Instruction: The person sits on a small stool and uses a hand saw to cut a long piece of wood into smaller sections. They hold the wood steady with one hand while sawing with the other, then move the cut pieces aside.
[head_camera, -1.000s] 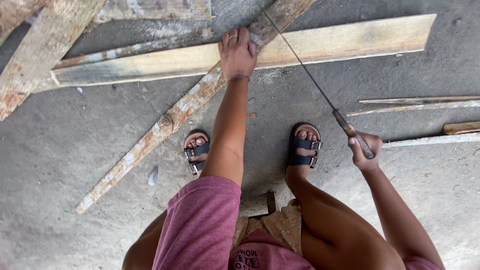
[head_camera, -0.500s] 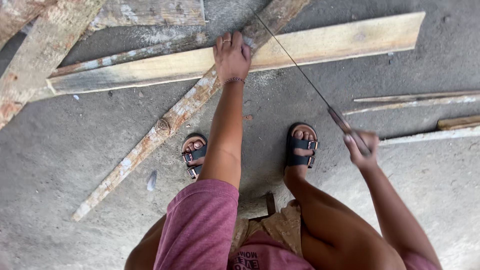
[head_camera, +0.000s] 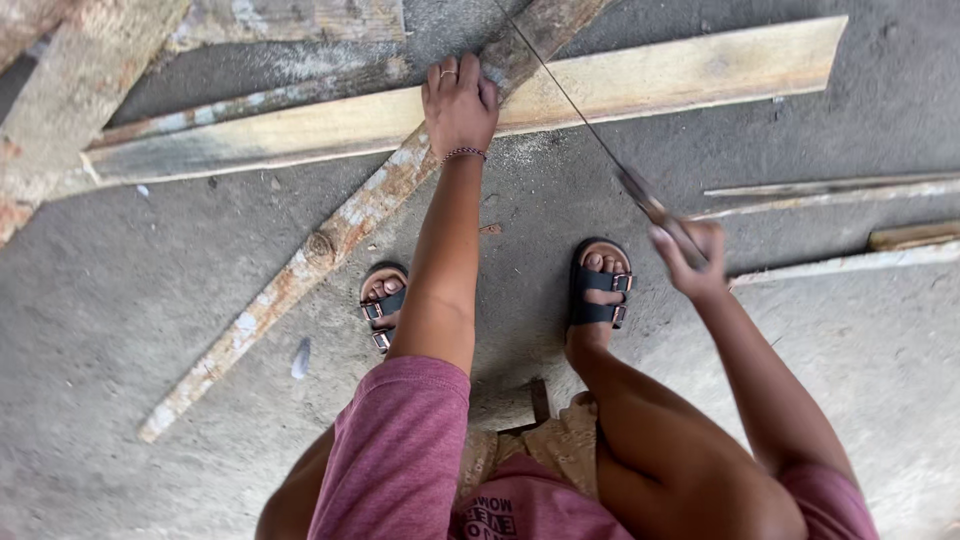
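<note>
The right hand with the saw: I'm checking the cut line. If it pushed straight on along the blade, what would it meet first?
Probably the pale plank: the right hand aims the saw there, beside the left hand. Depth is unclear.

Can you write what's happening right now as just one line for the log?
left hand: pressed flat on pale plank | right hand: grips saw, blurred | weathered strip: lies diagonal on concrete floor

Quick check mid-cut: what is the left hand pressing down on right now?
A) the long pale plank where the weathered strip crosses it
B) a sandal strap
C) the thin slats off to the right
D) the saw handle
A: the left hand lies flat on the long pale plank right at the crossing with the weathered strip, while the right hand grips the saw.
</note>
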